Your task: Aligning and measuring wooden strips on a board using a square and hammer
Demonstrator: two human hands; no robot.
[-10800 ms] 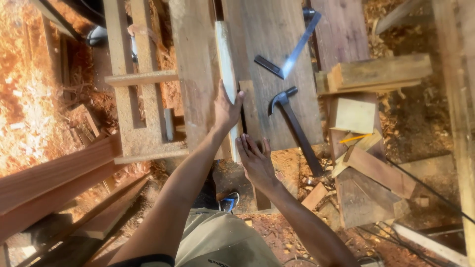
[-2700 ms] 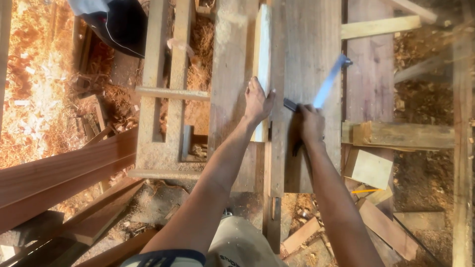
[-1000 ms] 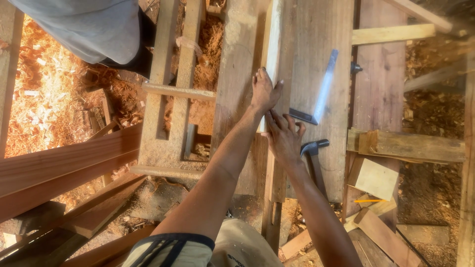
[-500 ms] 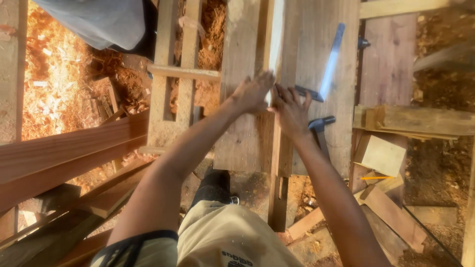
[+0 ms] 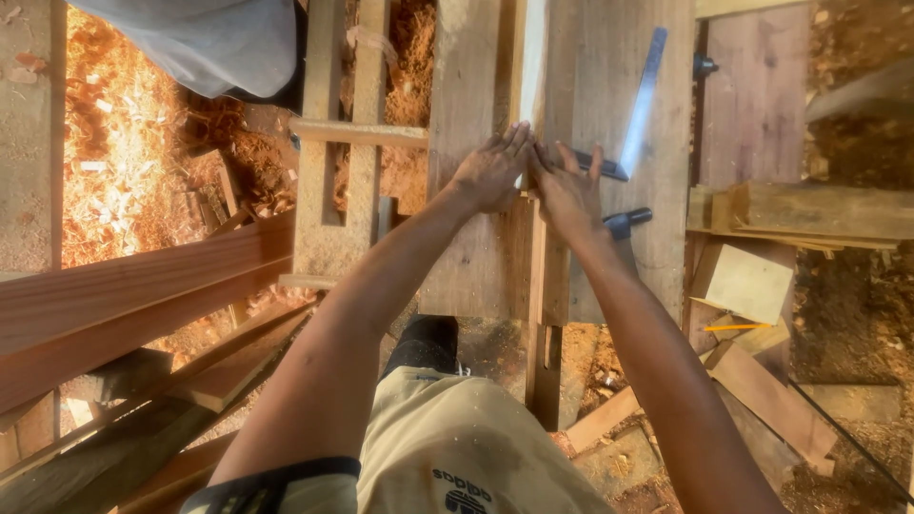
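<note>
Pale wood strip (image 5: pixel 529 67) under both palms

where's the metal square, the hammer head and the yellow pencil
grey metal try square (image 5: pixel 640 107), head view, on the middle of its long blade
dark steel hammer head (image 5: pixel 628 222), head view, on the part showing past the right hand
thin yellow pencil (image 5: pixel 736 327), head view, on the middle of its shaft

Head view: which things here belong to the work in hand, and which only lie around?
In hand:
left hand
right hand
pale strip
workbench

Lying about:
square
hammer
wood block
pencil
</note>
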